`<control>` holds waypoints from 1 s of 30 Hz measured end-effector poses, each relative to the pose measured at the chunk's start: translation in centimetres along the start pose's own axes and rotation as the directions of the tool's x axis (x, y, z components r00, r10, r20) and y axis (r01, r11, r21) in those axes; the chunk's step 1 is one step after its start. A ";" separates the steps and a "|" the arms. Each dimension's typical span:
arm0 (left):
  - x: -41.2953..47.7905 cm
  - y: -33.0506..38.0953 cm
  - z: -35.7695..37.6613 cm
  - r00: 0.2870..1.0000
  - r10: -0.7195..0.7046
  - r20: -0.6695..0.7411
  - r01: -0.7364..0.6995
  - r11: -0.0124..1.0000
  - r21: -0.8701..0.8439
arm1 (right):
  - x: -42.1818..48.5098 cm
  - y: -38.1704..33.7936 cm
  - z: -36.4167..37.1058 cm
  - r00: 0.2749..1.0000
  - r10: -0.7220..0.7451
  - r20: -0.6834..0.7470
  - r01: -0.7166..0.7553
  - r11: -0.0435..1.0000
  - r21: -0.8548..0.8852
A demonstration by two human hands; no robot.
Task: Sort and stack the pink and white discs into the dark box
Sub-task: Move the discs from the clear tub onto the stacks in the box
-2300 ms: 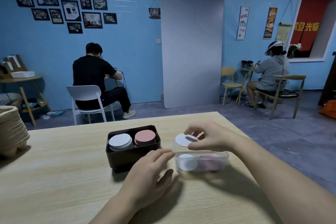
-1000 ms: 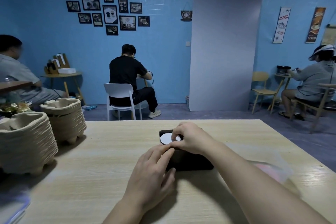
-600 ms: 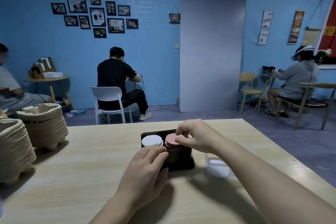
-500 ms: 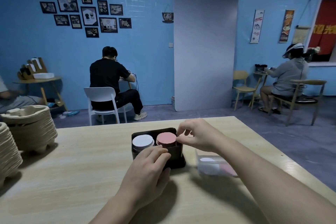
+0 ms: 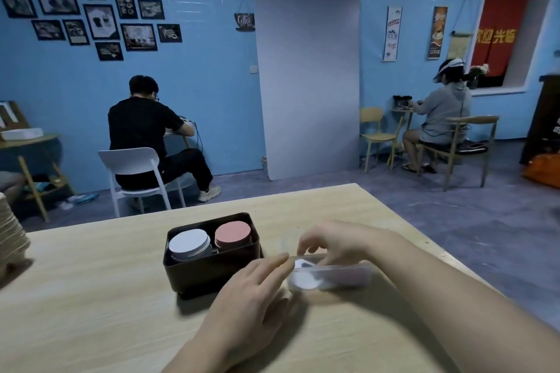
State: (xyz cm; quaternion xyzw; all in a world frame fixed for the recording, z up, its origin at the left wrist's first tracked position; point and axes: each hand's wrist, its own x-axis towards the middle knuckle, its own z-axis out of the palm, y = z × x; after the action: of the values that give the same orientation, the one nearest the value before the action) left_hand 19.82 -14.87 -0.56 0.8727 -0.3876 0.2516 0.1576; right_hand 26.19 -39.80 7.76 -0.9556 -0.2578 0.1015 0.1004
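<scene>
Over the tub, the right hand curls its fingers down toward a white disc inside; blur hides whether they pinch it. Fingers of the left hand lie straight and loosely together, tips at the tub's left end, just beside the box. Inside the box a white stack stands left of a pink stack, all on the table.

Dim, bluish light; edges bowed; right hand seemingly motion-blurred
</scene>
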 end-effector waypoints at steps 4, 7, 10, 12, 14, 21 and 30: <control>0.0 0.2 0.0 1.000 -0.026 0.000 0.026 0.999 -0.022 | 0.6 -0.1 -0.1 0.995 -0.022 0.100 0.029 0.997 -0.068; 0.1 0.2 -0.2 0.999 -0.044 0.013 0.045 0.999 -0.030 | 0.7 -0.5 -0.4 0.988 -0.022 0.155 0.039 0.993 -0.107; 0.2 0.3 -0.1 0.998 -0.055 0.016 0.055 0.997 -0.050 | 0.8 -0.4 -0.5 0.986 -0.026 0.168 0.047 0.991 -0.127; 0.1 0.3 0.0 0.998 -0.060 0.017 0.061 0.996 -0.060 | 0.8 -0.3 -0.2 0.988 -0.026 0.155 0.045 0.992 -0.118; 0.1 0.3 0.0 0.998 -0.062 0.019 0.063 0.996 -0.059 | 0.8 -0.1 -0.1 0.990 -0.038 0.139 0.053 0.993 -0.107; 0.0 0.4 -0.1 0.998 -0.061 0.016 0.062 0.998 -0.027 | 0.1 0.0 -0.5 0.999 -0.024 0.033 0.024 0.999 0.026; 0.0 0.3 -0.5 0.999 -0.032 0.000 0.032 0.999 0.016 | -2.5 -0.8 -3.3 0.988 0.046 -0.145 -0.014 0.977 0.214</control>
State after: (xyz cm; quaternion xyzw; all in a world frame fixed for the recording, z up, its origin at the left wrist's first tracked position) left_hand 19.44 -14.89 -0.12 0.8800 -0.3717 0.2520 0.1546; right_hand 24.49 -40.86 11.44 -0.9481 -0.2226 0.0584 0.2194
